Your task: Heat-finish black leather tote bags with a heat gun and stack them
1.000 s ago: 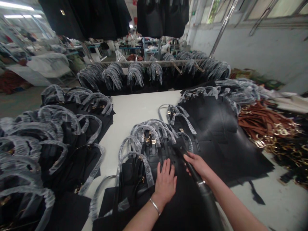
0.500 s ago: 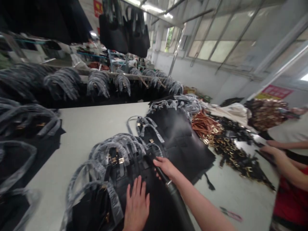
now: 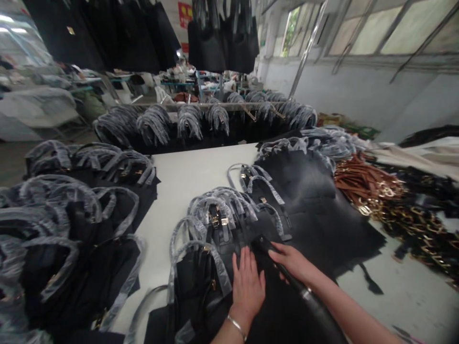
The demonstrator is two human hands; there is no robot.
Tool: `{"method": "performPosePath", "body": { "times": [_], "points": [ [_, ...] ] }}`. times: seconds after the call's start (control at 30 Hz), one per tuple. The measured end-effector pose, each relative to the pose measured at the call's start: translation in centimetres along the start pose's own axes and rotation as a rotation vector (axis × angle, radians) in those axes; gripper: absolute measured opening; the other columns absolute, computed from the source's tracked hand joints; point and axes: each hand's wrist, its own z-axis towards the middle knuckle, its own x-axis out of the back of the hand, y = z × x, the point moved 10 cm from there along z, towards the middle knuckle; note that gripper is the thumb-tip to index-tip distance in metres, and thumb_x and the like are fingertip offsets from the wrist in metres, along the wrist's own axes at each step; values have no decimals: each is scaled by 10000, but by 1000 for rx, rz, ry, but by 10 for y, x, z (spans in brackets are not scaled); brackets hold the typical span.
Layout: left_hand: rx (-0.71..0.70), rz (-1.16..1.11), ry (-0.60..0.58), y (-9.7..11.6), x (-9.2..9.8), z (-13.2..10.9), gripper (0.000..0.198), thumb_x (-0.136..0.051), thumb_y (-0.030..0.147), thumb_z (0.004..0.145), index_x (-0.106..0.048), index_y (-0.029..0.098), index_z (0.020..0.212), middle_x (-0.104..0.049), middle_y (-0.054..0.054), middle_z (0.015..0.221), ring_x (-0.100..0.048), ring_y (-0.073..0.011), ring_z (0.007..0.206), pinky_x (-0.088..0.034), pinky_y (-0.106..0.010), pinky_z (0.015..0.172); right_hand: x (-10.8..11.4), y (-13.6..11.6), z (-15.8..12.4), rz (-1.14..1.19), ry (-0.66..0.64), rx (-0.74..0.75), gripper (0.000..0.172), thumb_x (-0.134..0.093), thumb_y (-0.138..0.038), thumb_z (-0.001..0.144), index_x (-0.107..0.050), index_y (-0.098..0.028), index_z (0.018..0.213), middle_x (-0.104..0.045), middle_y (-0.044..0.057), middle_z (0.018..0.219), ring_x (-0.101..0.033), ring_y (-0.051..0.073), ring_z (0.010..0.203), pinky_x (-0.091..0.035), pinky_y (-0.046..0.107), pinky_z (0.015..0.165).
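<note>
My left hand (image 3: pixel 247 283) lies flat with fingers stretched out on a black leather bag (image 3: pixel 229 282) at the front of a stack. My right hand (image 3: pixel 292 262) is wrapped round a black hose nozzle (image 3: pixel 308 297) whose tip rests on the same bag beside my left hand. The bag's handles (image 3: pixel 215 210) are wrapped in clear plastic and carry gold buckles. More black bags (image 3: pixel 308 191) lie flat just to the right of the stack.
Piles of black bags with wrapped handles (image 3: pixel 71 215) fill the left. A row of bags (image 3: pixel 186 119) hangs on a rail beyond the white table (image 3: pixel 193 167). Brown straps and gold hardware (image 3: pixel 373 186) are heaped at the right.
The view swung right, showing another person's hands at the straps, then swung back left. My hands stayed on the bag and the nozzle shifted only slightly.
</note>
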Motion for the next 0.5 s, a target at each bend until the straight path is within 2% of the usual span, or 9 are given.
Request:
{"method": "performPosePath", "body": {
  "times": [0.17,0.4,0.5],
  "points": [
    [1,-17,1,1,-1,0,544,-413,437,923,-480,83,1330,-423,-158,1432,-275,-273,1384,-166,-544,1157,-11,-28,32,25,75,21,479,-478,-360,910,-443,-174,1351,-544,-48,608,-523,90,376,-424,187,336],
    [15,-21,-5,-2,-2,-1,530,-404,435,927,-487,93,1323,-405,-151,1446,-264,-275,1391,-186,-541,1153,-6,-24,15,-8,49,-15,433,-552,-341,878,-539,-175,1278,-569,-40,567,-521,95,342,-395,181,303],
    [12,-34,-1,-2,0,0,523,-405,427,926,-488,98,1325,-411,-154,1441,-276,-280,1386,-200,-548,1146,-6,-28,20,6,71,-14,458,-582,-365,859,-548,-168,1271,-565,-41,551,-516,100,344,-393,189,304]
  ]
}}
